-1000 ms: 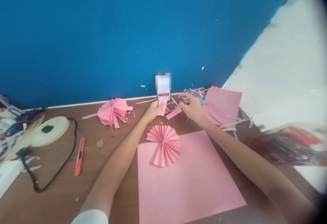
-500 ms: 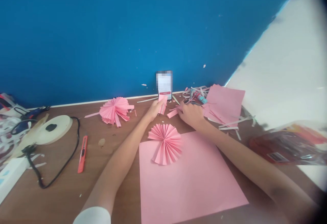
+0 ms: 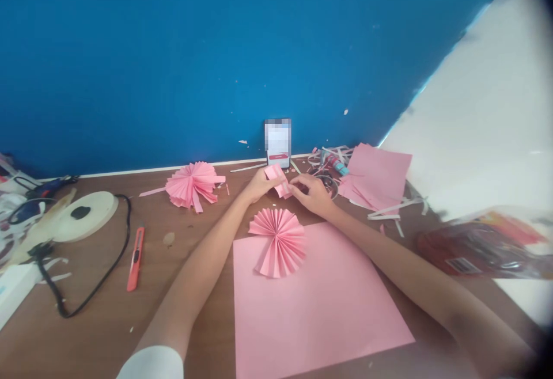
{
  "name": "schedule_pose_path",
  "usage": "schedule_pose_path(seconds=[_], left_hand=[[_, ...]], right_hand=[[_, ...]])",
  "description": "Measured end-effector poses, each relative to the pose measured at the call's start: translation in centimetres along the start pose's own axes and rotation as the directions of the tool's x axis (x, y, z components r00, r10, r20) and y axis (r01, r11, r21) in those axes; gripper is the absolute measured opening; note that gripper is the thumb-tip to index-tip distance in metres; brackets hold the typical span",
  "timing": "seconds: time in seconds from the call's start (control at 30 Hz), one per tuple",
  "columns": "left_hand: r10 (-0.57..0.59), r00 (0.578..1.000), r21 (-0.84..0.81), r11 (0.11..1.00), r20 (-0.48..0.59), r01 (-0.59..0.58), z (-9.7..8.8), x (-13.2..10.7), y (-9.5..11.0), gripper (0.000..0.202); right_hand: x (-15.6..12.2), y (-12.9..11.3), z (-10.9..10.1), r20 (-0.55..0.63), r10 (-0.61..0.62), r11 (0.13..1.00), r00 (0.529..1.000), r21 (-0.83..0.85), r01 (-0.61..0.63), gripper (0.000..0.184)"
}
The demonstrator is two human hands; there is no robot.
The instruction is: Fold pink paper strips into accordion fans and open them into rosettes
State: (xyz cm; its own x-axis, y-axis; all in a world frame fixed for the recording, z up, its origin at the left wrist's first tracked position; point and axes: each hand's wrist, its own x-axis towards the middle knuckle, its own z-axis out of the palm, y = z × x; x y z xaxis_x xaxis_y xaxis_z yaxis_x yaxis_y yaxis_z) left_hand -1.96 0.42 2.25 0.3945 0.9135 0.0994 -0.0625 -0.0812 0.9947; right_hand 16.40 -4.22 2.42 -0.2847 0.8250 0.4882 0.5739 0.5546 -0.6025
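Two hands pinch one small pleated pink paper at the far edge of the tabletop.

One brown tabletop (image 3: 99, 333) against a blue wall carries one large flat pink sheet (image 3: 319, 304), one loose pile of pink sheets (image 3: 377, 173) to the right, two finished pink paper fans (image 3: 277, 242) (image 3: 190, 184), one roll of white tape (image 3: 84, 216), one red utility knife (image 3: 135, 258) and one upright phone (image 3: 277, 143). The folded pink piece (image 3: 279, 179) is small, creased in narrow pleats, held just above the tabletop in front of the phone. The left hand (image 3: 258, 184) curls closed on its left end; the right hand (image 3: 311, 193) pinches its right end with fingertips.
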Motion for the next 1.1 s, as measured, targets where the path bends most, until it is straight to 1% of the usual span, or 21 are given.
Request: schedule_pose_path(seconds=[0.17, 0.33, 0.5, 0.63, 0.77, 0.87, 0.97, 1.1], left_hand=[[0.040, 0.999, 0.033, 0.999, -0.021, -0.040, 0.03, -0.30, 0.56, 0.032], [0.090, 0.996, 0.105, 0.990, -0.001, -0.090, 0.09, -0.42, 0.67, 0.028], [0.056, 0.994, 0.109, 0.993, -0.095, -0.045, 0.13, -0.36, 0.56, 0.026], [0.025, 0.992, 0.082, 0.997, -0.125, -0.015, 0.05, -0.21, 0.37, 0.026], [0.051, 0.993, 0.064, 0.997, -0.108, -0.044, -0.10, -0.10, 0.24, 0.026], [0.059, 0.995, 0.065, 0.996, -0.075, -0.054, -0.22, -0.12, 0.22, 0.027], [0.073, 0.997, 0.042, 0.997, -0.035, -0.072, -0.26, -0.12, 0.17, 0.029], [0.065, 0.998, -0.019, 0.998, -0.025, -0.066, -0.24, 0.11, -0.11, 0.033]], right_hand=[[-0.07, -0.08, 0.12, 0.088, -0.015, 0.993, 0.996, -0.114, 0.025, 0.015], [-0.08, -0.09, 0.08, 0.091, -0.051, 0.994, 0.995, -0.093, 0.059, 0.021], [-0.23, -0.55, -0.15, 0.082, -0.054, 0.993, 0.995, -0.099, 0.062, 0.021], [-0.25, -0.63, -0.09, 0.089, -0.053, 0.991, 0.995, -0.121, 0.064, 0.021], [-0.26, -0.18, 0.18, 0.052, 0.003, 0.977, 0.999, -0.215, 0.008, 0.011], [-0.37, 0.10, 0.35, 0.035, 0.016, 0.960, 0.999, -0.279, -0.005, 0.006], [-0.54, 0.15, 0.42, 0.018, -0.005, 0.945, 1.000, -0.326, 0.010, 0.005], [-0.59, 0.01, 0.34, 0.006, -0.004, 0.938, 1.000, -0.346, 0.006, 0.008]])
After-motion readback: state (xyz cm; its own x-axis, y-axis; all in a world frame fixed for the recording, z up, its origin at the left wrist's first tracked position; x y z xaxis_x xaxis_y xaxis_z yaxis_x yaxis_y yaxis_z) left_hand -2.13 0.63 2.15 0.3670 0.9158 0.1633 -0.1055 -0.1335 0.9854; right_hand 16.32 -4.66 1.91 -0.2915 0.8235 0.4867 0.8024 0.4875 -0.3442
